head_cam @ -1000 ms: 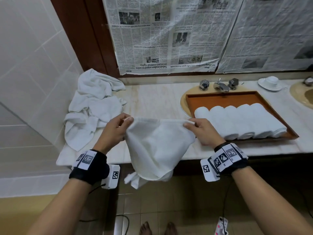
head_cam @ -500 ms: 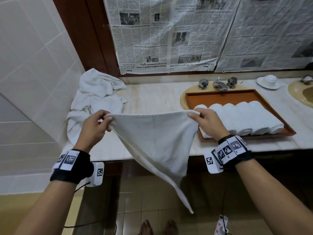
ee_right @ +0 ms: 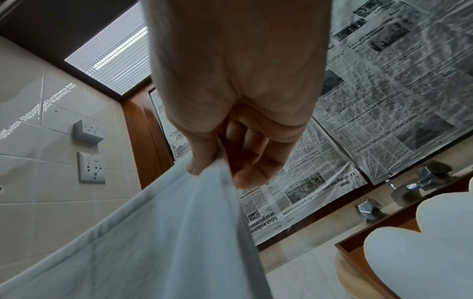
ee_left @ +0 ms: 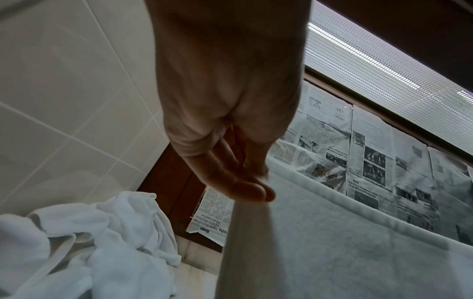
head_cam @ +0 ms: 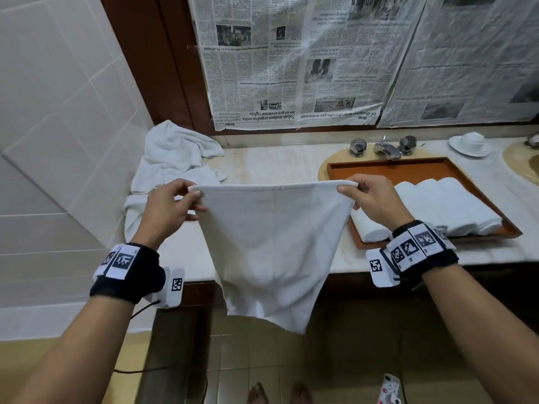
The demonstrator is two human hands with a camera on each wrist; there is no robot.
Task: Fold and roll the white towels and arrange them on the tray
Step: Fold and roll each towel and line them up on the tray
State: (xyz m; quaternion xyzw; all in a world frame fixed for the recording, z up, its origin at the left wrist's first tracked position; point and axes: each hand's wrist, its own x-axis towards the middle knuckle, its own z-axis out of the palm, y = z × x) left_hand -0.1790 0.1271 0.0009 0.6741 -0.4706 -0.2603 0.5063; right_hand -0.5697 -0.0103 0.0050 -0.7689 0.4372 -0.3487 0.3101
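Observation:
A white towel hangs spread in front of me, over the counter's front edge. My left hand pinches its top left corner, and my right hand pinches its top right corner. The top hem is stretched straight between them. In the wrist views the left hand and the right hand each nip the towel between thumb and fingers. Several rolled white towels lie side by side in the brown wooden tray at the right.
A heap of unfolded white towels lies at the counter's left end against the tiled wall. Behind the tray are the tap and a white cup on a saucer. Newspaper covers the mirror. A second basin lies far right.
The towel went from a bunched, skewed hang to a flat spread. My hands moved apart, drew the top edge taut and level, and the lower part dropped straight.

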